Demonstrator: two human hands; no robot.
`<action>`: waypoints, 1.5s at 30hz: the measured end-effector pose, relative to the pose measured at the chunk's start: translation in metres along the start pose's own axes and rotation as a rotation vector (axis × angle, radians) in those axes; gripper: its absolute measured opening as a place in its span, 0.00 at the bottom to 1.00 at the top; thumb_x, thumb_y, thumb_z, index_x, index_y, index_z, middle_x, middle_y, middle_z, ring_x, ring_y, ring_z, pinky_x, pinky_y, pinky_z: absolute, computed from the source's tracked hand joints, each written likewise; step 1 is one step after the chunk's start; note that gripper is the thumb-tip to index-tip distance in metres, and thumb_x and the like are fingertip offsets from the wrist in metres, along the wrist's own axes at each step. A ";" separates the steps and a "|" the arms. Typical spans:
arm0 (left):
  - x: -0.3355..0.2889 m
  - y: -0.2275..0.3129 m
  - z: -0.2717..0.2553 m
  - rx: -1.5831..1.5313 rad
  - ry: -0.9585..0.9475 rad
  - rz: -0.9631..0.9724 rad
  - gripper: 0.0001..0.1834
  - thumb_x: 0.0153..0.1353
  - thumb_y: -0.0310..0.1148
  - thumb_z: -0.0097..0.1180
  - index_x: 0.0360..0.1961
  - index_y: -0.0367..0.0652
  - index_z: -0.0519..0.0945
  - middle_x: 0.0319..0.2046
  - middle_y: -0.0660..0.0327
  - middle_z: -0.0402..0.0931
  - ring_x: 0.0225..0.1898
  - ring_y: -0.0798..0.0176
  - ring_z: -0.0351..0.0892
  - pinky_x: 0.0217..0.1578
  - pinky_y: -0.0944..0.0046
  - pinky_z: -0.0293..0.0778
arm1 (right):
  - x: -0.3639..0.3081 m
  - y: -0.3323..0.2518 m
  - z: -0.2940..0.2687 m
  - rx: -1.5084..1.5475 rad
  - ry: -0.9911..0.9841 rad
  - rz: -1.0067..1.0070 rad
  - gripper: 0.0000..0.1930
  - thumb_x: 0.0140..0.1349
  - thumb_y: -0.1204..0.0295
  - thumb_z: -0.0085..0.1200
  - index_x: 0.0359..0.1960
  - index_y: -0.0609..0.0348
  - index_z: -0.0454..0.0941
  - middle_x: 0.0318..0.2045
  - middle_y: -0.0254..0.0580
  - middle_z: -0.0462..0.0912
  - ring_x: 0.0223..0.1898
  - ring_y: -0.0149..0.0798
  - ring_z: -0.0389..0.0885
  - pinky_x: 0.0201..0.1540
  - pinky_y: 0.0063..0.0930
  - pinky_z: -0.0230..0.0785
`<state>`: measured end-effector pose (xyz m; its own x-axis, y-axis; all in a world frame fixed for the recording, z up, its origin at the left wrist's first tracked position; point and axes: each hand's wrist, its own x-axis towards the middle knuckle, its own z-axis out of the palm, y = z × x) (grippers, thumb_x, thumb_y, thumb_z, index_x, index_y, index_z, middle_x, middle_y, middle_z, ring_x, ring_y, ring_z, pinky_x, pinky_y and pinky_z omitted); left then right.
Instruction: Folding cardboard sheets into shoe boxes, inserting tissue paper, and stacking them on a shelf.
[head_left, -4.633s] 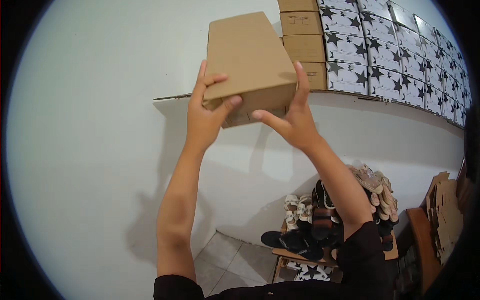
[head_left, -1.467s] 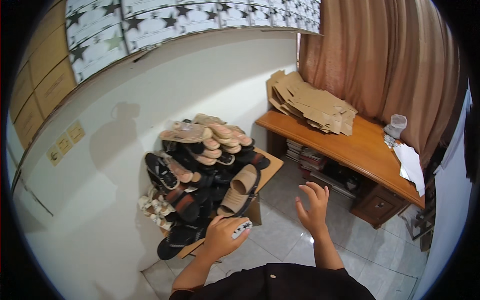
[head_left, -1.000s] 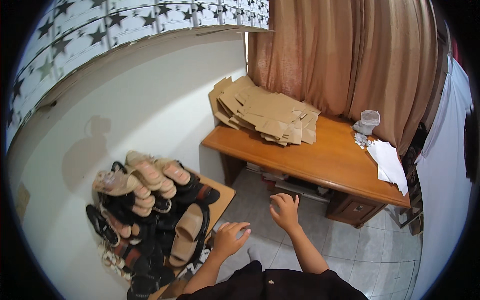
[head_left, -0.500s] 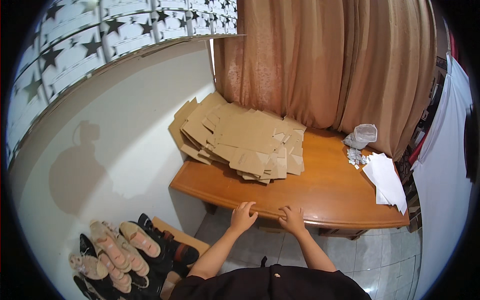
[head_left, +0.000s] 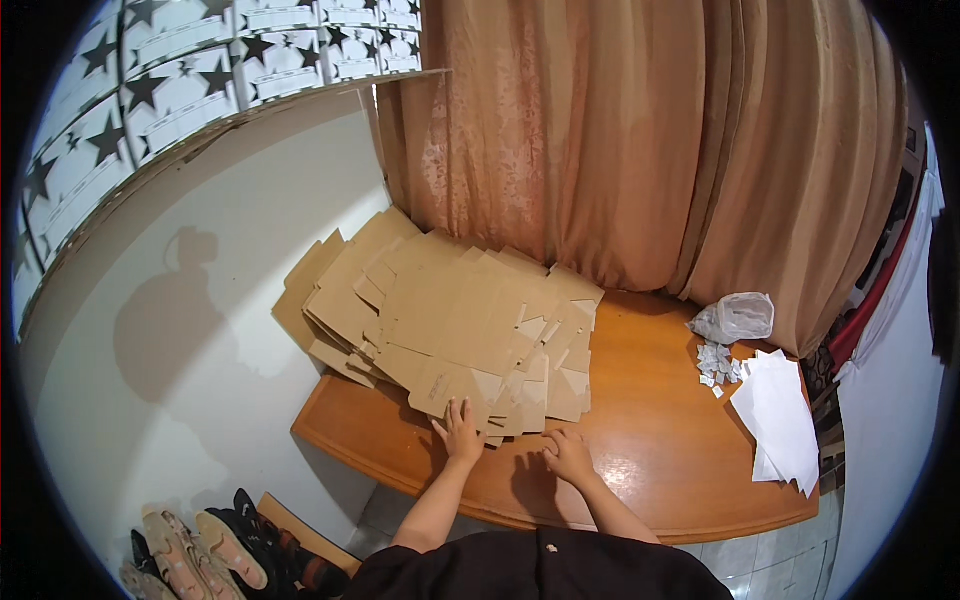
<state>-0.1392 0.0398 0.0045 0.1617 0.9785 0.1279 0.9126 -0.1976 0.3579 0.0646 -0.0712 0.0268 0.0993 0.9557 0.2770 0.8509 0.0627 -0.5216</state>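
Observation:
A loose stack of flat brown cardboard boxes [head_left: 450,300], unfolded with cut flaps, lies on the wooden table [head_left: 660,440] against the curtain side. My left hand [head_left: 460,432] is open, its fingers spread over the nearest edge of the stack. Just right of that edge, my right hand [head_left: 568,455] hovers low over the table with fingers loosely bent and apart, holding nothing. Its shadow falls on the wood beside it.
At the table's right lie white paper sheets [head_left: 775,420], a heap of small grey-white pieces [head_left: 716,364] and a clear plastic bag [head_left: 738,318]. Shoes [head_left: 225,550] stand at lower left. Star-patterned boxes [head_left: 200,80] fill a shelf above. Brown curtains [head_left: 600,140] hang behind.
I have moved closer to the table. Both hands have gone from its front edge to over the tabletop, and my left hand has reached the cardboard.

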 end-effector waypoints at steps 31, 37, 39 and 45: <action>-0.060 0.028 -0.158 -1.476 0.809 0.151 0.31 0.68 0.52 0.35 0.44 0.27 0.69 0.45 0.46 0.73 0.46 0.57 0.74 0.49 0.61 0.70 | -0.066 -0.031 -0.006 0.727 0.381 0.611 0.50 0.48 0.60 0.66 0.65 0.61 0.44 0.57 0.65 0.60 0.58 0.56 0.61 0.58 0.45 0.58; -0.085 0.063 -0.158 -1.536 0.631 0.250 0.27 0.68 0.52 0.35 0.46 0.35 0.67 0.46 0.53 0.70 0.50 0.59 0.70 0.53 0.60 0.65 | -0.073 0.008 -0.026 0.797 0.397 0.408 0.28 0.57 0.73 0.55 0.59 0.63 0.61 0.52 0.53 0.69 0.55 0.44 0.68 0.55 0.31 0.62; -0.090 0.077 -0.157 -1.558 0.591 0.266 0.27 0.68 0.52 0.35 0.47 0.35 0.67 0.47 0.53 0.70 0.50 0.59 0.70 0.53 0.59 0.64 | -0.074 0.006 -0.052 0.811 0.473 0.381 0.12 0.60 0.81 0.47 0.45 0.67 0.75 0.40 0.42 0.78 0.45 0.34 0.76 0.49 0.23 0.66; -0.099 0.092 -0.141 -2.122 -0.023 0.519 0.42 0.60 0.69 0.23 0.51 0.40 0.69 0.53 0.57 0.68 0.56 0.58 0.65 0.58 0.55 0.58 | -0.105 0.080 -0.144 0.777 0.439 0.296 0.09 0.60 0.77 0.49 0.41 0.66 0.77 0.33 0.42 0.82 0.36 0.32 0.78 0.41 0.25 0.69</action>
<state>-0.1244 -0.0835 0.1552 0.2062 0.8288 0.5202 -0.8542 -0.1070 0.5089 0.1962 -0.2077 0.0721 0.5771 0.7794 0.2437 0.1924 0.1603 -0.9681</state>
